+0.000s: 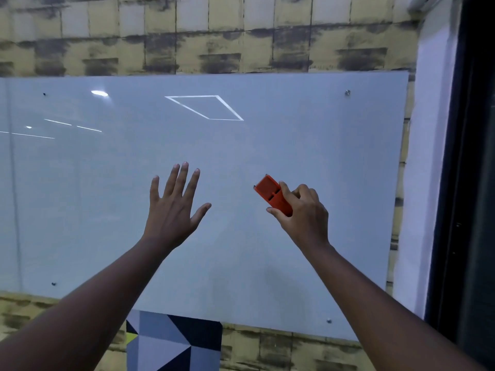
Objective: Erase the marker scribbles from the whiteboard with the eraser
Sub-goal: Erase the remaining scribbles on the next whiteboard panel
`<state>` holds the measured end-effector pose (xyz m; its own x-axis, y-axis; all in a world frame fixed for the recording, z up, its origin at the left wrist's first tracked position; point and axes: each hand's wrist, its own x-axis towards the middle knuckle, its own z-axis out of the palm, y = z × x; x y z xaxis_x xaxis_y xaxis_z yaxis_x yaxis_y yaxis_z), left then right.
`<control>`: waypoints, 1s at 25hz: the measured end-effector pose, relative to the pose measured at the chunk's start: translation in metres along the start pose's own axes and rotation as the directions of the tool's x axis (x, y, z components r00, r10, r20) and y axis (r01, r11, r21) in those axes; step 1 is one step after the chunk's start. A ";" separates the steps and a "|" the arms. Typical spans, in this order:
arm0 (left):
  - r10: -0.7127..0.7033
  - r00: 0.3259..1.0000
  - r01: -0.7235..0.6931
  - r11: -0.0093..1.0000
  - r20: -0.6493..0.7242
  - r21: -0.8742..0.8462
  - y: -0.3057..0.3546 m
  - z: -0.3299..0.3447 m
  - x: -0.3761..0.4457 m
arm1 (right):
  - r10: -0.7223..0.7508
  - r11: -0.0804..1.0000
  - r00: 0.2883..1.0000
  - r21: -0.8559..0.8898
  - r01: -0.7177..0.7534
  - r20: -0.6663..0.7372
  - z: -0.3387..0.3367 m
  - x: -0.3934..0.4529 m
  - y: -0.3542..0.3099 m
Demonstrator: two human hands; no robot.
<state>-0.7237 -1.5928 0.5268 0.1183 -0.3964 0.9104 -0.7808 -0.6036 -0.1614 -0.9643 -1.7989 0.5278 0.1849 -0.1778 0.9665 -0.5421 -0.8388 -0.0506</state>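
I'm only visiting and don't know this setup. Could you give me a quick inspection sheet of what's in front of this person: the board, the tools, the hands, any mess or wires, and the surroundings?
Surface: whiteboard fixed to the wall with small round mounts; only light reflections show, no marker scribbles seen.
Job's things: orange eraser, its far end towards the board; contact cannot be told.
Clutter: nothing seen.
Hands: right hand grips the eraser; left hand open, fingers spread, before the board.
Cables: nothing seen.
Surroundings: yellowish tiled wall; geometric patterned panel below the board; white curtain and a dark window frame at right.
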 end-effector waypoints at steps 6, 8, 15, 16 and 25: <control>-0.009 1.000 0.009 1.000 -0.015 -0.025 -0.057 -0.008 -0.008 | 0.024 0.996 1.000 -0.082 -0.025 -0.017 -0.004 0.005 -0.040; -0.018 1.000 0.017 0.999 -0.016 -0.033 -0.075 -0.006 -0.012 | 0.021 0.995 1.000 -0.094 -0.022 -0.016 0.000 0.002 -0.049; -0.016 0.999 0.018 0.998 0.031 -0.052 -0.098 0.041 -0.036 | 0.017 0.994 0.999 -0.107 -0.012 0.048 0.047 -0.017 -0.066; -0.018 0.999 0.020 0.999 0.039 -0.050 -0.099 0.051 -0.038 | 0.009 0.995 0.998 -0.103 -0.003 0.057 0.056 -0.017 -0.066; 0.029 0.981 -0.019 0.998 0.191 -0.054 -0.102 0.179 -0.058 | 0.000 0.997 0.993 -0.075 0.009 0.119 0.193 -0.013 -0.024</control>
<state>-0.5413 -1.6317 0.4221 0.2111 -0.5387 0.8156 -0.8150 -0.5576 -0.1573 -0.7956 -1.8761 0.4681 0.2816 -0.2377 0.9296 -0.6006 -0.7992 -0.0224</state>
